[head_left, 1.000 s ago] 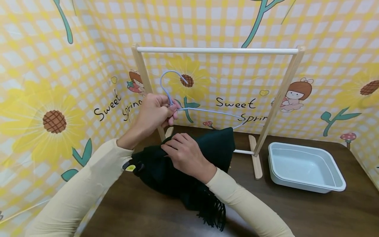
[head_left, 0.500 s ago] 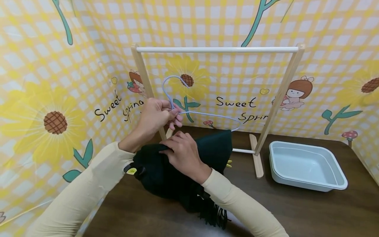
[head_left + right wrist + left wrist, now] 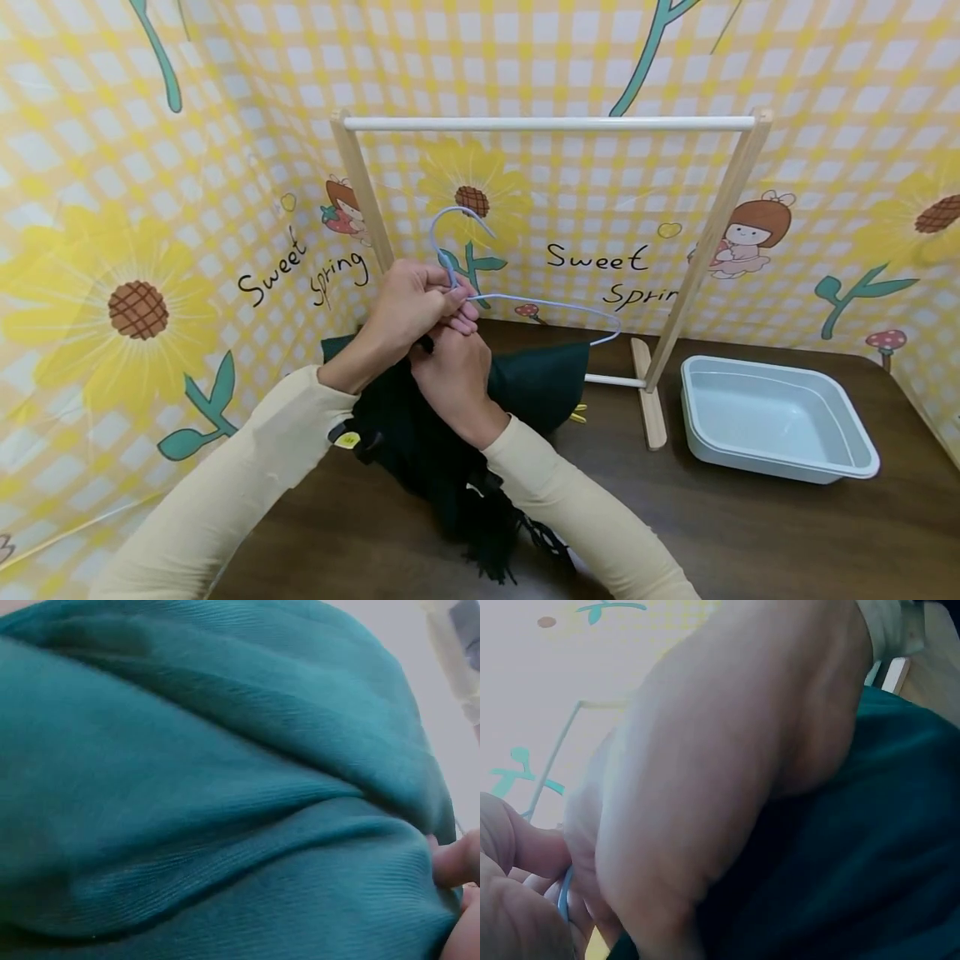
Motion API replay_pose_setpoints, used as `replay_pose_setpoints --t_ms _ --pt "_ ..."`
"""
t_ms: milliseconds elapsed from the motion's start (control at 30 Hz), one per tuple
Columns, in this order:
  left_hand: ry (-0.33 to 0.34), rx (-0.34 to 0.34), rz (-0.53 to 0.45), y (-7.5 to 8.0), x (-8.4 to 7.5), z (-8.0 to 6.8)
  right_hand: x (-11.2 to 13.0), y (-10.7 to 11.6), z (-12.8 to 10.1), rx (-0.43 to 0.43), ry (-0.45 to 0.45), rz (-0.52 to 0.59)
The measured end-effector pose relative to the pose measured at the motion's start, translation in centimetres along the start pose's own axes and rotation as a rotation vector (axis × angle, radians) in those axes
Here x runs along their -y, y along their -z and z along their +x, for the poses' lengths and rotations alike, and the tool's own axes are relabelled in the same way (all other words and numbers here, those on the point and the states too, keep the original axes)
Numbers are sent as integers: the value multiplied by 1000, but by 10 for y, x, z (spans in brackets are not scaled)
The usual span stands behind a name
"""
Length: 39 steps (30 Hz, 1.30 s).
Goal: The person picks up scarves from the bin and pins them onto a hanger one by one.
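In the head view my left hand (image 3: 414, 304) pinches the neck of a light blue wire hanger (image 3: 446, 260), its hook pointing up. Right below it, my right hand (image 3: 456, 377) grips the bunched edge of a dark green fringed scarf (image 3: 543, 379). The two hands are nearly touching. The hanger's right end comes out above the scarf; its left side is hidden behind my left hand and the cloth. The right wrist view is mostly filled by folds of the scarf (image 3: 225, 787), with fingers at the right edge pinching it.
Behind the hands stands a wooden rack with a white top rail (image 3: 551, 124). A pale blue plastic tub (image 3: 780, 467) sits to the right on the brown table (image 3: 660, 533). Something small and yellow (image 3: 577, 413) shows beside the scarf. Checked yellow cloth (image 3: 570, 192) lines the walls.
My left hand has lowered the hanger slightly and to the right. My right hand has drawn the scarf's edge up beside it, and scarf now shows to the left of my left wrist.
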<state>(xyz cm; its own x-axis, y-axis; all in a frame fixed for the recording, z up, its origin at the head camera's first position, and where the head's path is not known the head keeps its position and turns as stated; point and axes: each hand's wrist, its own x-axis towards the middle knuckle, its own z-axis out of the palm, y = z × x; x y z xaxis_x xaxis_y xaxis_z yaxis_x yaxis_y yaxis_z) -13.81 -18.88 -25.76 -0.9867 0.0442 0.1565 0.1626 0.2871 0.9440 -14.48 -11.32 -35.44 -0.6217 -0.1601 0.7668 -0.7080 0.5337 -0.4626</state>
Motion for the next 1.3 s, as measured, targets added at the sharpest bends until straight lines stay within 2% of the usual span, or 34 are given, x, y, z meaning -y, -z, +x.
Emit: replay_pose_setpoints --t_ms 67,167,233,300,400,467,600,733,833,1067,1200,1300 --pt "-24 -5 -10 0 -1 -1 -1 -3 1 34 -13 -37" --pt "-69 -34 -17 2 -2 0 -4 -6 -1 101 24 -132" --pt "-88 -58 -14 3 -2 0 -8 -7 -6 106 84 -171" --pt "-94 -81 -18 6 -2 0 -10 -5 -13 72 155 -170" --pt "-105 -108 -33 11 -3 1 -13 3 -22 9 313 -118" --pt "-117 -113 -54 13 -6 4 -15 8 -26 8 447 -109" --pt "-160 -114 -79 14 -15 9 -26 15 -27 102 701 -199" --pt "-175 -116 -80 14 -18 10 -36 17 -24 214 825 -320" --pt "-164 -118 -79 15 -18 9 -37 17 -19 249 843 -360" --pt "-128 -101 -67 16 -13 3 -30 9 -18 278 809 -321" --pt "-111 -97 -68 16 -9 -1 -27 3 -26 248 756 -353" --pt "-110 -94 -71 15 -6 -1 -26 1 -32 205 685 -348"
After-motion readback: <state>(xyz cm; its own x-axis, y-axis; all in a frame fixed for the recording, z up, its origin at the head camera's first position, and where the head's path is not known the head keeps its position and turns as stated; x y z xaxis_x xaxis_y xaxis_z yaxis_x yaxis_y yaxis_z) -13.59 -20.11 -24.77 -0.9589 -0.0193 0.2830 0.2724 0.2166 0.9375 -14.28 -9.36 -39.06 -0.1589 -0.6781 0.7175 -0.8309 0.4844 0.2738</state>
